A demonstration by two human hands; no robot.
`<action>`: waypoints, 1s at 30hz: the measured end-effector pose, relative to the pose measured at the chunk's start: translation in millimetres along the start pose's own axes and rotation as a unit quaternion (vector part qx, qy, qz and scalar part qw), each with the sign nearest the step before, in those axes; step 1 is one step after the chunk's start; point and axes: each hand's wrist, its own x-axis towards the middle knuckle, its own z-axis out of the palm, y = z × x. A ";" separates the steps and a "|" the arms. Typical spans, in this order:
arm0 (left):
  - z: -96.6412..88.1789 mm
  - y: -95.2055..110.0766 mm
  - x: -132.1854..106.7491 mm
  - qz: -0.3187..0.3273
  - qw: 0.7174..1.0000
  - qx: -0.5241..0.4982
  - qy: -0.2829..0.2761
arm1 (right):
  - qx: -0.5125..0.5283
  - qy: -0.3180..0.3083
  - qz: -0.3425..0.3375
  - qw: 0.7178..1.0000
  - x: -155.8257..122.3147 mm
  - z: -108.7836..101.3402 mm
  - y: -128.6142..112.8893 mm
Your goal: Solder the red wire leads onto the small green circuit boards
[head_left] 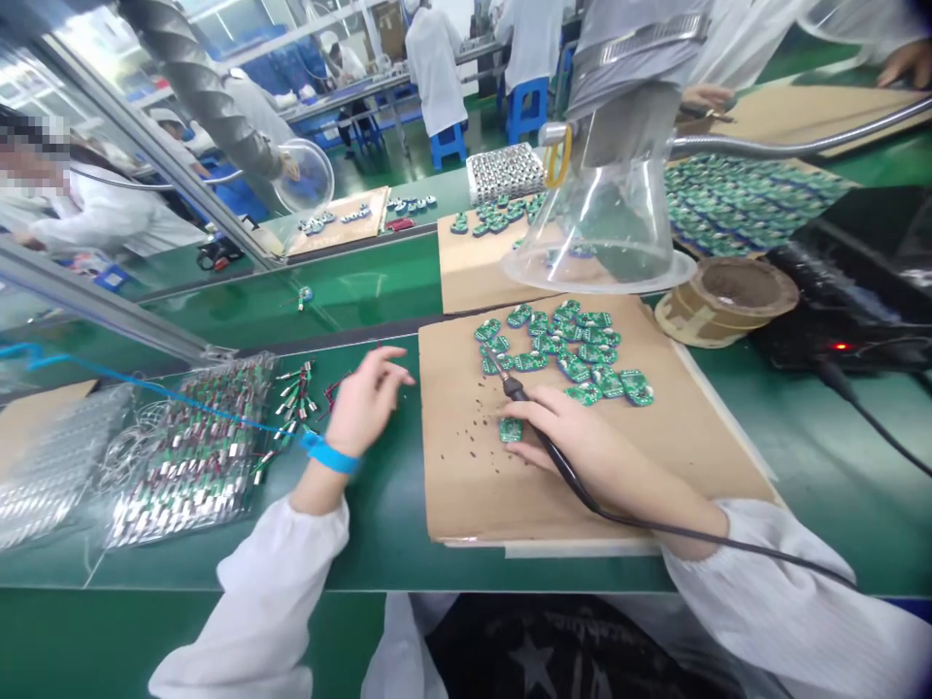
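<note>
Two bare hands work on a cardboard sheet (466,485) lying on a green worktop (385,563), seen from the head camera. The right hand (589,447) closes narrowly around a thin black soldering iron (543,437), its tip pointing into a cluster of roughly twenty small green circuit boards (560,349); whether it touches one cannot be told. One separate circuit board (511,430) lies just by the right fingertips (520,413). The left hand (368,403), wearing one blue wrist strap (331,453), is open and holds nothing, near one batch of wired boards (189,466). One clear plastic funnel (604,214) hangs above the cardboard.
</note>
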 end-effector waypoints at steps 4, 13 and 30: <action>45.8 50.1 -16.3 0.042 0.977 -0.122 -0.170 | -0.005 0.039 0.005 0.999 -2.6 -5.6 -1.0; 59.2 62.4 -22.5 0.036 0.975 -0.094 -0.196 | 0.006 0.020 0.039 0.999 -2.3 -1.1 -3.6; 75.1 74.3 -43.7 0.091 0.981 -0.063 -0.159 | 0.278 0.219 0.167 0.920 -24.6 -28.4 -2.7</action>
